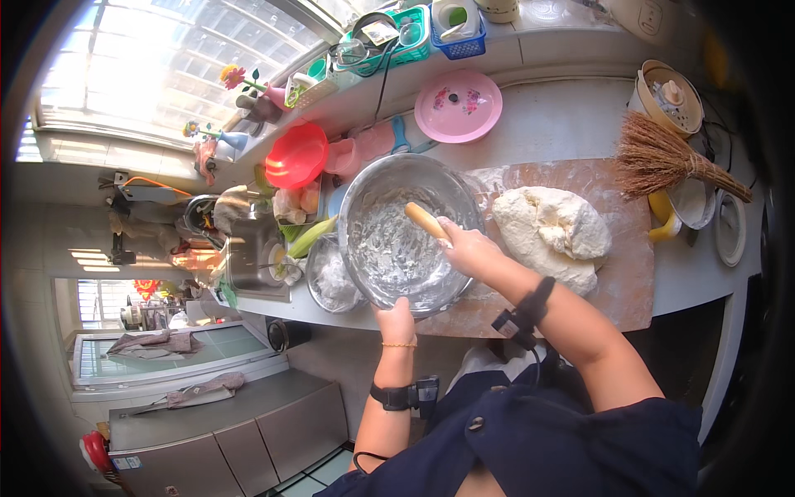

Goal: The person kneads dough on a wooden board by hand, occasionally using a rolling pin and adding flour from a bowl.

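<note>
A large steel mixing bowl point(389, 178) stands before me, its inside smeared with flour and sticky dough. My left hand point(395, 324) grips its near rim, thumb on top. My right hand point(471, 247) is closed around a short, light wooden rod point(425, 220), whose free end points over the bowl's inside. To the right, a big lump of dough point(546, 233), folded over on itself, rests on a floured wooden board point(630, 267). Beside the bowl on the left sits a smaller metal bowl point(335, 279) of white flour.
A straw whisk broom point(671, 158) lies right of the dough, against a beige appliance container point(669, 93). Behind are a pink floral lid point(458, 105) and a red plastic basin point(298, 155). Corn point(312, 237) lies near the sink point(251, 264) at left. Baskets point(404, 46) line the windowsill.
</note>
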Action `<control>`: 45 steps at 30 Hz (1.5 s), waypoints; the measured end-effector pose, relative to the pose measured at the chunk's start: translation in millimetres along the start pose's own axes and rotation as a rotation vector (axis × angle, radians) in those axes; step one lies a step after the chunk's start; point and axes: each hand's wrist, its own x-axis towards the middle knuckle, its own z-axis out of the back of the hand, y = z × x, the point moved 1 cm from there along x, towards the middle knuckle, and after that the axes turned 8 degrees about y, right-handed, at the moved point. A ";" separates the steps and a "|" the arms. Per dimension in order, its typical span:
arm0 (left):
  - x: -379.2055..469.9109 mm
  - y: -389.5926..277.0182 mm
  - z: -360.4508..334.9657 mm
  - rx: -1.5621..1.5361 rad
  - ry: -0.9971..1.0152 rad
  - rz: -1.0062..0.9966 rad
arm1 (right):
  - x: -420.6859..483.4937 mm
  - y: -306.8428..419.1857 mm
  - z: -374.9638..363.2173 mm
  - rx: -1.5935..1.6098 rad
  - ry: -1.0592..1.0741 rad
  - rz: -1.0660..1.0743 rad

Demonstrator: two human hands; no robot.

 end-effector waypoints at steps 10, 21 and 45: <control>-57.5 -45.8 40.6 -0.502 -0.067 0.421 | -13.9 -83.8 0.9 -0.251 -0.113 -0.077; -102.9 -17.7 49.5 -0.494 -0.193 0.443 | 4.6 -85.2 -43.0 -0.616 -0.287 0.148; -45.3 -12.2 103.4 -0.219 0.322 0.193 | 46.1 37.3 -126.8 0.011 -0.757 0.421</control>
